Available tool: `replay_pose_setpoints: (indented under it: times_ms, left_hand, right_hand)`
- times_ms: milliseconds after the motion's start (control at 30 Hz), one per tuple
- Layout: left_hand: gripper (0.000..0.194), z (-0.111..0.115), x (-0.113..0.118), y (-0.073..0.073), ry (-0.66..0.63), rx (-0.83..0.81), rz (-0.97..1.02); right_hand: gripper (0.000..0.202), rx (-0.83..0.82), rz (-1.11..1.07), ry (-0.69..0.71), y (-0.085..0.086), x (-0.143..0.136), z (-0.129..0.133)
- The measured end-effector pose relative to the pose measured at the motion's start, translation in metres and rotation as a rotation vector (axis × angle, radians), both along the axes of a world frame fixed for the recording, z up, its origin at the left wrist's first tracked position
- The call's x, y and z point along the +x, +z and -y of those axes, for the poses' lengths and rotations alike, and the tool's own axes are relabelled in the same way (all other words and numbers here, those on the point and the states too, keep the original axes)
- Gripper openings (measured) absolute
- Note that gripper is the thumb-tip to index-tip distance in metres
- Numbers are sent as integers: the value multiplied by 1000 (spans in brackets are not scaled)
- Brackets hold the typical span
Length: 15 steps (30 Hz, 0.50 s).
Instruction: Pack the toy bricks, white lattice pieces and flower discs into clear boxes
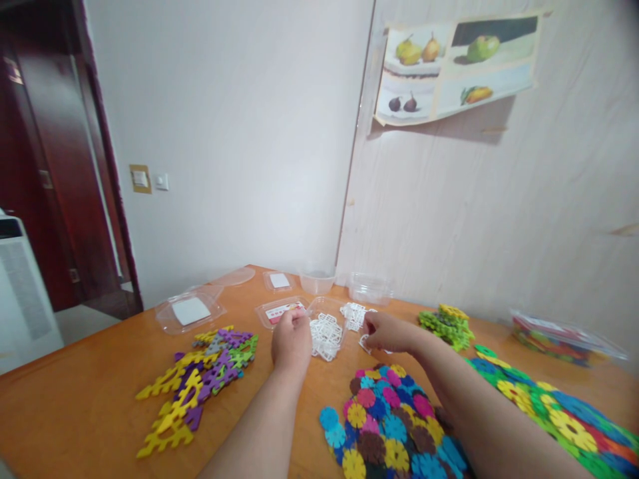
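Observation:
My left hand (292, 338) is closed at the left rim of a clear plastic box (344, 322), its fingertips against the edge. Inside the box lies a heap of white lattice-like plastic pieces (325, 336). To the right of the box, my right hand (388, 332) reaches down with its fingers pinched together over a white plastic piece (364, 342) at the tabletop. More loose white pieces (354, 315) lie just beyond that hand. What my right fingertips grip is partly hidden by the hand.
Colourful notched discs (387, 426) are piled in front, with larger flower discs (564, 419) at right. Yellow and purple toothed pieces (200, 376) lie left, green pieces (446, 326) right. Clear lids (190, 311), a round tub (318, 282) and a filled box (559, 339) stand farther back.

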State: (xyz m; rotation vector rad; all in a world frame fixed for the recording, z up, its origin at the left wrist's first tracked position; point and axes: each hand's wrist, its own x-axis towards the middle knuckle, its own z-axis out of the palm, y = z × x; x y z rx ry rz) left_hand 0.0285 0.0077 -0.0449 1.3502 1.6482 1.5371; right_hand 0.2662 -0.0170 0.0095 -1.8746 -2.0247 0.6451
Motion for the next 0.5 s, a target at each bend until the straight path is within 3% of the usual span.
replay_pose_setpoints:
  times_ms: [100,233,300,367,500]
  left_hand:
    - [18,-3,0,-2,-13,0,-1]
    - [19,-3,0,-3,-20,22,-5]
    - [19,-2,0,-2,-15,14,-5]
    - [18,-1,1,0,-12,9,-1]
    - [18,1,1,1,-11,5,12]
  right_hand:
    - [19,58,-93,-48,6,-4,0]
    - [12,176,-504,6,22,-12,3]
    - [15,232,-592,34,26,-13,3]
    - [11,269,-424,-9,24,-9,1]
    - [16,235,162,-136,9,7,-7]
